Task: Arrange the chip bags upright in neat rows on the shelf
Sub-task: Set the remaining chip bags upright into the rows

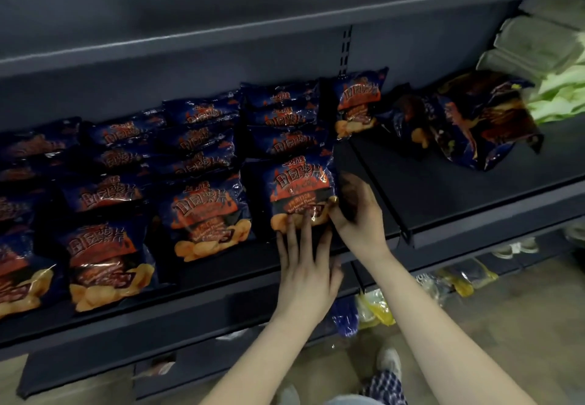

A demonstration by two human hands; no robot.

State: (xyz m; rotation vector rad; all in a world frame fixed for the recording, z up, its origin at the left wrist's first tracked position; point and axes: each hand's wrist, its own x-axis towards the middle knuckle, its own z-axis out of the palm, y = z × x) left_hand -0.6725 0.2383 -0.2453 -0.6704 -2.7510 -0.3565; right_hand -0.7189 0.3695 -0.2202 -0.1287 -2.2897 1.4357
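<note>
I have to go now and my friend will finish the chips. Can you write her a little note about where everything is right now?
Left hand: flat against the lower front of the front chip bag in the rightmost row, fingers spread, not gripping.
Right hand: holding that bag's right edge.
Done: several rows of chip bags stand facing forward on the left shelf.
Left: one lone bag stands behind at the back, and a tumbled pile of bags lies on the right shelf section. Those probably need lining up next.
</note>
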